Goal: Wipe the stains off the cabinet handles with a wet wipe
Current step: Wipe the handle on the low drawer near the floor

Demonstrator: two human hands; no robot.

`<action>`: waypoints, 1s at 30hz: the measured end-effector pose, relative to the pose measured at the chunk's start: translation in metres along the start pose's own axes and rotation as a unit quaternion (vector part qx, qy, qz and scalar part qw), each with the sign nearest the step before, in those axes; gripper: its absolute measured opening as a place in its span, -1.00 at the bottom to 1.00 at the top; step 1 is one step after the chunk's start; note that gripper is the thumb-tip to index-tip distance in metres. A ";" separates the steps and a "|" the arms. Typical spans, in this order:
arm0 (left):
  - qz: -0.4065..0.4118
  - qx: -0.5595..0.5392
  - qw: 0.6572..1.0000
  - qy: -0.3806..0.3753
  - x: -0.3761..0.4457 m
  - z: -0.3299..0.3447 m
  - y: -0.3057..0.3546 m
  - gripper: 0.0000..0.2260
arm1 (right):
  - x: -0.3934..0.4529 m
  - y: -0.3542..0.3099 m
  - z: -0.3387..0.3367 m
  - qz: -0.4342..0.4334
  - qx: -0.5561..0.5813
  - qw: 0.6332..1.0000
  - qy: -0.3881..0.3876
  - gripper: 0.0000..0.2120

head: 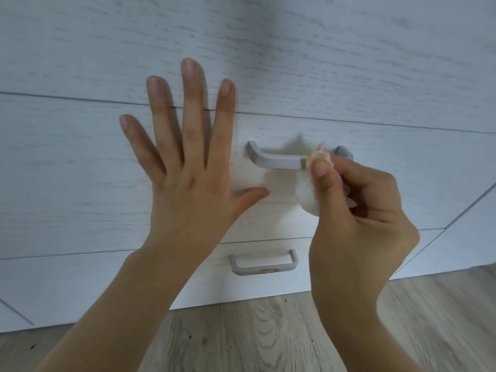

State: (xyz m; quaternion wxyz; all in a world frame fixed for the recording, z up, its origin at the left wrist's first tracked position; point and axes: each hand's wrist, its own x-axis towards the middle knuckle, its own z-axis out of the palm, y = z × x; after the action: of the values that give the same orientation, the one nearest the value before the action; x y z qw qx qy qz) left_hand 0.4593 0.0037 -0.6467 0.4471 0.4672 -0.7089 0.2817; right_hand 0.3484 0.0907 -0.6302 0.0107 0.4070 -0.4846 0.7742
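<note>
1. While both hands work in front of it, the white wood-grain cabinet point(349, 76) fills most of the head view, its drawer fronts divided by thin horizontal seams, with a slanted seam at the far right.
2. Below the cabinet runs a pale wood-plank floor point(241, 334), crossing the bottom of the view.
3. Flat against the drawer front lies the left hand point(188, 183), fingers straight and spread, thumb stretched out to the right; it holds nothing, and its fingertips reach over the seam above the drawer.
4. To the right, the right hand point(357, 210) is curled, thumb and fingers pinching a wet wipe point(312, 181) and pressing its bunched tip against the upper handle.
5. That upper handle point(279, 159), a grey bar with angled ends, sits on the middle drawer front, just right of the left hand's index finger; its right part is covered by the wipe and the thumb.
6. On the drawer below sits the lower handle point(264, 261), a grey U-shaped pull, between the two forearms and untouched by either hand.
7. The wipe is white, crumpled into a wad, and shows an orange-brown smear at the tip that meets the bar.
8. An orange-brown stain point(268, 270) marks the bottom bar of the lower handle.
</note>
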 end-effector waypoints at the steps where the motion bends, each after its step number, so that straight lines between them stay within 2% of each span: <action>1: -0.002 0.002 1.000 0.002 0.000 0.000 0.001 0.09 | -0.002 0.001 0.001 0.003 0.007 1.000 -0.001 -0.89; 5: -0.011 0.017 0.999 0.041 0.001 0.004 0.004 -0.06 | -0.010 -0.001 0.012 -0.027 -0.005 0.999 -0.028 -0.89; 8: 0.000 0.011 1.000 0.021 0.001 0.004 0.001 0.02 | -0.007 0.000 0.012 -0.001 0.020 1.000 0.005 -0.89; 12: -0.008 0.019 0.999 0.030 0.000 0.002 0.004 0.03 | -0.006 -0.001 0.009 -0.007 0.000 1.000 -0.014 -0.90; 21: -0.004 0.016 1.000 0.022 0.001 0.003 0.004 0.07 | -0.007 0.000 0.010 -0.007 0.008 1.000 -0.002 -0.88; 24: -0.007 0.020 0.998 0.059 0.000 0.008 0.005 -0.05 | -0.008 0.000 0.012 -0.027 -0.002 0.999 -0.031 -0.88; 27: -0.007 0.023 0.998 0.053 0.002 0.009 0.005 -0.06 | -0.009 0.001 0.013 -0.026 0.007 0.999 -0.029 -0.87; 30: -0.015 0.000 0.997 0.080 0.002 0.007 0.008 -0.25 | -0.012 0.001 0.015 -0.071 -0.019 0.996 -0.048 -0.85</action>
State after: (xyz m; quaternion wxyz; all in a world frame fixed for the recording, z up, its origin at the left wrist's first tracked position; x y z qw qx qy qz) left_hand 0.4491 0.0001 -0.6476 0.5062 0.4542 -0.6636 0.3116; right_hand 0.3653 0.0831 -0.6353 0.0500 0.4765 -0.4688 0.7421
